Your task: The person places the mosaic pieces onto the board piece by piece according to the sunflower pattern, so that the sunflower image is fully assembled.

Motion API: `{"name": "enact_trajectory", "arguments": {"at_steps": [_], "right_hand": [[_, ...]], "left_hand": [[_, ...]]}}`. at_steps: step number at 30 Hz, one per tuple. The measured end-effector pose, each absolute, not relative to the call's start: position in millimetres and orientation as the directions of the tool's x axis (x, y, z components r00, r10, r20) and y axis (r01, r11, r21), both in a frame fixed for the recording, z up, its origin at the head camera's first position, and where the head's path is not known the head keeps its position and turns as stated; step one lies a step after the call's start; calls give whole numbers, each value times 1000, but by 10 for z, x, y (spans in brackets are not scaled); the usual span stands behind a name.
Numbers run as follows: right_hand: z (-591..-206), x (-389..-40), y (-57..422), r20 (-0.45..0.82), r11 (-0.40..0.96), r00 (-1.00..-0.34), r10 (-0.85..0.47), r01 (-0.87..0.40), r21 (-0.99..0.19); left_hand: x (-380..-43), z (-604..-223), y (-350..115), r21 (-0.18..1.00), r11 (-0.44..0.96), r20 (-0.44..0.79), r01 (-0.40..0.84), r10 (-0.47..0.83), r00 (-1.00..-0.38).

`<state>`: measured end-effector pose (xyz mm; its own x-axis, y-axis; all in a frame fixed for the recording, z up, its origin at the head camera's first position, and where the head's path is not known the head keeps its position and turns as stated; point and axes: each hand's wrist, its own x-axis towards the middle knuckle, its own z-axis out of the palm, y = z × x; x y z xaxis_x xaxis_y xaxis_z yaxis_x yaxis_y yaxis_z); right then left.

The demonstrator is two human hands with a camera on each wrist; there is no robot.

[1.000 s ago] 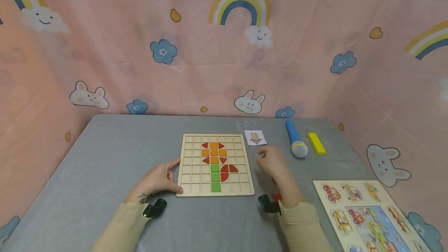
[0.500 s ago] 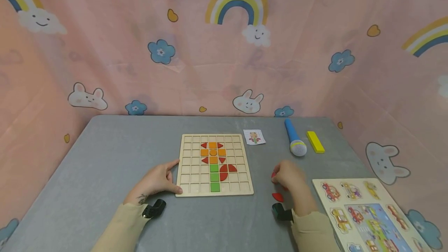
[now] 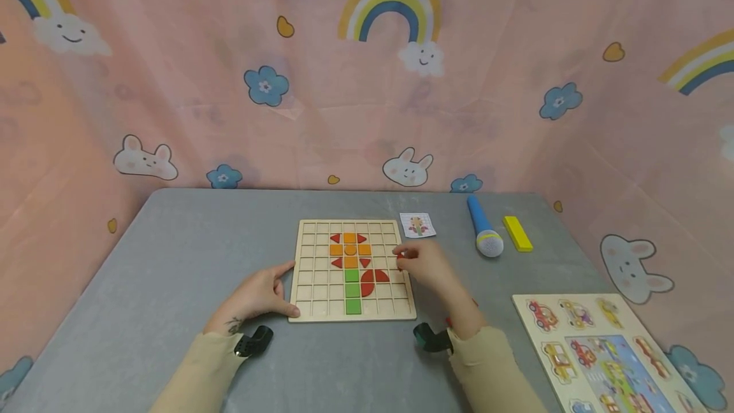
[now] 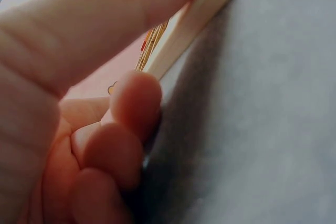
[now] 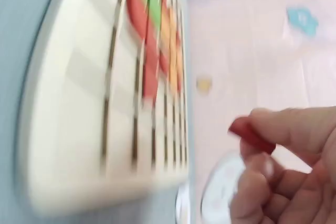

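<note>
A square wooden grid board lies on the grey table, bearing an orange cross with red triangles, a green column and red rounded tiles. At its left edge my left hand rests with index finger and thumb spread apart; the thumb touches the near corner. In the left wrist view the thumb lies along the wooden edge. My right hand hovers at the board's right edge, pinching a small red tile between thumb and fingers. Most of that tile's outline is covered by the fingertips.
Behind the board's right corner lies a pattern card. Farther right are a blue toy microphone and a yellow block. A vehicle picture puzzle occupies the front right. Loose red tiles show partly beside my right wrist.
My right hand went from near the card down to the loose red tiles, then back up and left to the board's right edge with a red tile. The left hand stayed put.
</note>
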<state>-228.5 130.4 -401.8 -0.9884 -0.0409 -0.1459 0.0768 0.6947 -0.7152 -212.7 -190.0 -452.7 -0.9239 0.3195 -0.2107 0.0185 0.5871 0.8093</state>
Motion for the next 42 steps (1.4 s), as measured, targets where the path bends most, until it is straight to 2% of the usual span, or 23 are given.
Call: {"name": "enact_trajectory", "arguments": {"at_steps": [6, 13, 21, 30, 42], "right_hand": [[-3938, -2350, 814, -107, 590, -987, -118, 16, -807], [-4042, -2403, 439, -174, 600, -966, -190, 26, -800], [-4178, -2401, 222, -191, 625, -966, -174, 41, -779], [-4132, -2353, 124, -156, 864, -981, -113, -20, -503], [-4117, -2344, 71, -158, 927, -981, -115, -49, -371]], "left_hand": [[-2128, -4526, -1901, 812, 583, -220, 8, 319, -922], [-2127, -4513, -1905, 808, 589, -225, 2, 313, -923], [-2128, -4504, -1902, 809, 587, -226, 4, 319, -921], [-2129, -4501, -1907, 811, 585, -226, 3, 318, -921], [-2143, -4506, -1905, 818, 576, -222, 8, 328, -918]]}}
